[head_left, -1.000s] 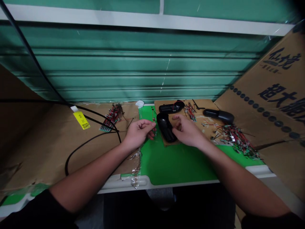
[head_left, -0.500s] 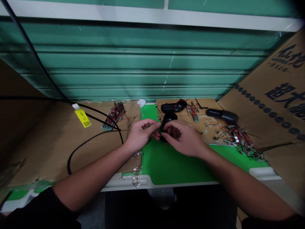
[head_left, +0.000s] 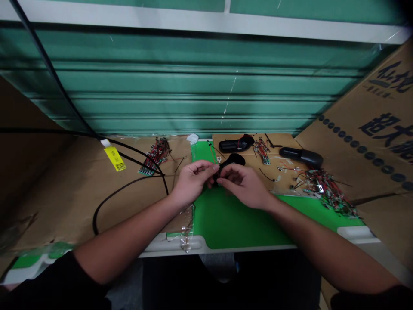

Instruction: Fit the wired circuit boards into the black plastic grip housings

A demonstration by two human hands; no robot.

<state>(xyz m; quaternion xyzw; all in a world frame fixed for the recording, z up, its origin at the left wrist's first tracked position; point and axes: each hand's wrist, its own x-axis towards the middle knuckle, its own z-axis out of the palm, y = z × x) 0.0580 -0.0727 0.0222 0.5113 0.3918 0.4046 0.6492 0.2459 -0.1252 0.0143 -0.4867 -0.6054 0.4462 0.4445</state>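
Note:
Over the green table, my left hand [head_left: 192, 180] and my right hand [head_left: 248, 186] meet fingertip to fingertip, both closed around the lower end of a black plastic casing [head_left: 235, 159]. Its wider, rounded end sticks out beyond my right fingers and leans right. Thin red and black wires [head_left: 213, 151] rise beside my left fingertips, with a small metallic part [head_left: 218, 159] near them. My fingers hide the casing's lower end and any small part pinched there.
Behind lie another black casing with a red wire [head_left: 229, 146] and a wired board bundle [head_left: 263, 151]. To the right are a dark casing [head_left: 301, 156] and a heap of wired boards [head_left: 329, 191]. Leftward, more wired boards [head_left: 155, 157] lie near black cables [head_left: 129, 154] bearing a yellow tag [head_left: 115, 158].
The black casing has tilted, its rounded end swinging to the right. Both hands stay close to where they were, with the right hand shifted slightly and its fingers a little regripped.

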